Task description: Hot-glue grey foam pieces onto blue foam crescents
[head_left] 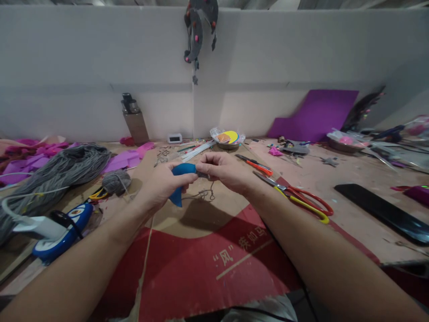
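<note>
My left hand (167,181) is closed on a curved piece of blue felt (183,169), whose pointed lower end hangs below the fingers. Thumb and fingers of my right hand (223,170) pinch together at the felt's right end, on a strand of grey yarn (203,195). The loose part of that strand trails just above or on the cardboard. What exactly lies between the right fingertips is partly hidden. Both hands are over a brown and red cardboard sheet (187,268).
Scissors with red and yellow handles (306,201), an orange utility knife (256,165) and a black phone-like slab (382,210) lie to the right. Grey yarn skeins (73,167), a small yarn ball (116,182) and a blue power strip (63,237) are left. A bowl (229,145) stands behind.
</note>
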`<state>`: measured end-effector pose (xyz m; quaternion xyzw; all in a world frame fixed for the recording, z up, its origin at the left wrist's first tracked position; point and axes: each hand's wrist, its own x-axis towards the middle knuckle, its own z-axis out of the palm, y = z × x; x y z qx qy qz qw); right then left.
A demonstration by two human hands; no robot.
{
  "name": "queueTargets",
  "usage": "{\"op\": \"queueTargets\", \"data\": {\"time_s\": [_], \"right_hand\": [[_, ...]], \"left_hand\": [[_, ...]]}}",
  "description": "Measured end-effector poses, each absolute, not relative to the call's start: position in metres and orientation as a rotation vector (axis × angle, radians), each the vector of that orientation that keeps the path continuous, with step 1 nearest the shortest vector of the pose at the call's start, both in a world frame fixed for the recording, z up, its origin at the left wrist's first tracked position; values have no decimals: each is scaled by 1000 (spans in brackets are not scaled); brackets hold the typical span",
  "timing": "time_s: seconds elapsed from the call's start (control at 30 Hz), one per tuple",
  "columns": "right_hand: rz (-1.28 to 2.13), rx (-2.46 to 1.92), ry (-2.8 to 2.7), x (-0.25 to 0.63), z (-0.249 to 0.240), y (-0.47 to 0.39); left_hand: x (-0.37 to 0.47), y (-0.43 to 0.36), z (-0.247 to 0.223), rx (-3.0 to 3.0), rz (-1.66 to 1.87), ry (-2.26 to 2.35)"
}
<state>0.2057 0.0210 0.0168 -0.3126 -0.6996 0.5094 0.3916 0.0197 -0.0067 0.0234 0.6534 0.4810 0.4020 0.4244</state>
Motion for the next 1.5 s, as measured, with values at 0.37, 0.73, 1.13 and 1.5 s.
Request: {"op": "queueTargets", "data": {"time_s": [0.37, 0.73, 1.13, 1.5], "right_hand": [[1600, -726, -1505, 201, 10, 23], [1656, -669, -1633, 206, 9, 26], [1559, -674, -1802, 215, 18, 21], [1594, -692, -1704, 206, 15, 20]], "left_hand": [[11, 2, 22, 1849, 908, 1162], [8, 5, 15, 1729, 891, 1182], [8, 2, 19, 1661, 836, 1061], [7, 3, 21, 2054, 968, 1178]]}}
